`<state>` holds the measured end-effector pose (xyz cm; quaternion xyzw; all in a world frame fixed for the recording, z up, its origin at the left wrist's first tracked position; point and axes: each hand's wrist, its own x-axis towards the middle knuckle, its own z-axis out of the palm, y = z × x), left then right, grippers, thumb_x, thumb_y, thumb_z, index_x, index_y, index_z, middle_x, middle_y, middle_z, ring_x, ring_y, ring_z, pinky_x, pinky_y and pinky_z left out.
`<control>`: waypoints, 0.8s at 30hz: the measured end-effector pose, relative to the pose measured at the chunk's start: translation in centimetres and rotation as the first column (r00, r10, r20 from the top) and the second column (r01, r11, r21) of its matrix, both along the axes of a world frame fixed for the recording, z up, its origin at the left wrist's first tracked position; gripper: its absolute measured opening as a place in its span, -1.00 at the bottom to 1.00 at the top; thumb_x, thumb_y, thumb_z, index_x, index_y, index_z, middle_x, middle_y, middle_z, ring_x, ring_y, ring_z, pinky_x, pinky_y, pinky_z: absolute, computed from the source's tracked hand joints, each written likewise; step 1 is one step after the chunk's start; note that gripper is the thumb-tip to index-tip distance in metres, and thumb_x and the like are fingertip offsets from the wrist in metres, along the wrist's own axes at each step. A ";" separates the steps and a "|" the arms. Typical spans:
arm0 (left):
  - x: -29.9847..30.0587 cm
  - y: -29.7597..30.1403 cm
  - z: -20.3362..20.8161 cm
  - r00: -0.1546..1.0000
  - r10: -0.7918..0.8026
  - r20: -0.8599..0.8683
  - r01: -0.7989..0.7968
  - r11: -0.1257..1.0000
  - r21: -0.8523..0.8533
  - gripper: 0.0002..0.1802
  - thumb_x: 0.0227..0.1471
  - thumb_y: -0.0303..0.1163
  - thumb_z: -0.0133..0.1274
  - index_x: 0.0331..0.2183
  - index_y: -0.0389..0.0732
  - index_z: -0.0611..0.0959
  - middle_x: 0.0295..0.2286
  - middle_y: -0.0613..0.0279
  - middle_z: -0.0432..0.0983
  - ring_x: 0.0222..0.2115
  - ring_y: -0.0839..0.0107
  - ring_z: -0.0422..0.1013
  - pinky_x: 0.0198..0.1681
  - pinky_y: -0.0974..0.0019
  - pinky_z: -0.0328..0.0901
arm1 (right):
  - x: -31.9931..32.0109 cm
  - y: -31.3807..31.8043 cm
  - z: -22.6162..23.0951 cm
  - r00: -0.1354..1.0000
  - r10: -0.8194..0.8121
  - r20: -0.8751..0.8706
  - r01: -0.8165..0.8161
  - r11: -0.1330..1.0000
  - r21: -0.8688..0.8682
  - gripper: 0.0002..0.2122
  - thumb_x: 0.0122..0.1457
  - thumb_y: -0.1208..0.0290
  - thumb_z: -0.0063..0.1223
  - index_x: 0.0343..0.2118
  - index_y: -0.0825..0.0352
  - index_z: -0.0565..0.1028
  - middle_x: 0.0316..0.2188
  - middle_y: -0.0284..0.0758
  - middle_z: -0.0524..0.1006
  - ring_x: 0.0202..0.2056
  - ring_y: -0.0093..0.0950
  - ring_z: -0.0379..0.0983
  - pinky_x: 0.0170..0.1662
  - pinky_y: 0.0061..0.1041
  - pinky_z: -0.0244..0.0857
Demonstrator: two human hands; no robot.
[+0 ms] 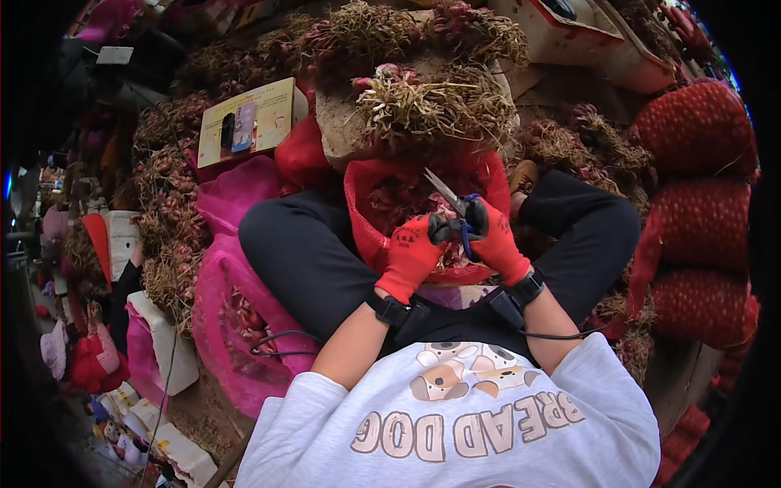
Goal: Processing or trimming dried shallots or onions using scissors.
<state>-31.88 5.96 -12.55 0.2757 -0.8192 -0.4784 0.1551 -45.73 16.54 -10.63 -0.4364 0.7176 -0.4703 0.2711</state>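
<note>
Both my hands wear red gloves with dark fingers and meet above an open red mesh bag (359, 213) between my legs. My right hand (496, 241) grips a pair of scissors (445, 192) with blue handles, blades parted slightly and pointing away to the upper left. Close beside it, my left hand (412, 246) is closed, fingers bent toward the scissors; what it pinches is too small and covered to name. Reddish-purple bulbs and loose skins lie inside the bag. Just beyond, a bunch of shallots (435, 106) with dry straw-coloured stems rests on a pale, worn foam block (335, 134).
More shallot bunches (167, 220) lie piled at the left. Pink mesh bags (213, 325) spread beside my left leg. A yellow box (277, 110) carries a phone (243, 128). Full red mesh sacks (700, 220) stack at the right. White foam boxes (561, 28) stand far right.
</note>
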 end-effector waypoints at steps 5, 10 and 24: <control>0.8 -1.8 -1.9 0.981 0.054 -0.188 0.138 0.491 0.860 -0.70 0.16 -0.29 -0.06 -0.18 -0.30 0.55 -0.24 0.29 0.46 -0.27 0.53 0.43 -0.20 0.43 0.37 | -0.1 0.2 0.1 0.952 0.072 0.297 -0.043 0.994 -0.101 -0.74 -0.01 0.45 0.21 -0.29 0.35 0.37 -0.25 -0.25 0.49 -0.24 -0.48 0.44 -0.17 -0.52 0.31; 0.1 -1.5 1.4 0.923 0.087 -0.375 0.315 0.388 0.866 -0.60 0.20 -0.19 -0.12 -0.03 -0.25 0.43 -0.12 0.23 0.40 -0.14 0.50 0.37 -0.09 0.41 0.32 | -1.4 0.5 0.0 0.849 0.132 0.511 0.057 0.940 -0.336 -0.66 -0.04 0.48 0.19 -0.18 0.35 0.37 -0.07 -0.21 0.43 -0.06 -0.41 0.36 0.03 -0.47 0.21; -0.9 -1.3 1.4 0.880 0.186 -0.437 0.385 0.258 0.886 -0.61 0.21 -0.11 -0.17 -0.04 -0.16 0.41 -0.09 0.34 0.38 -0.12 0.55 0.32 -0.15 0.44 0.31 | -1.3 0.4 -0.1 0.922 0.003 0.388 0.086 0.974 -0.211 -0.63 -0.03 0.51 0.20 -0.12 0.40 0.39 -0.17 -0.29 0.49 -0.16 -0.54 0.41 -0.09 -0.54 0.29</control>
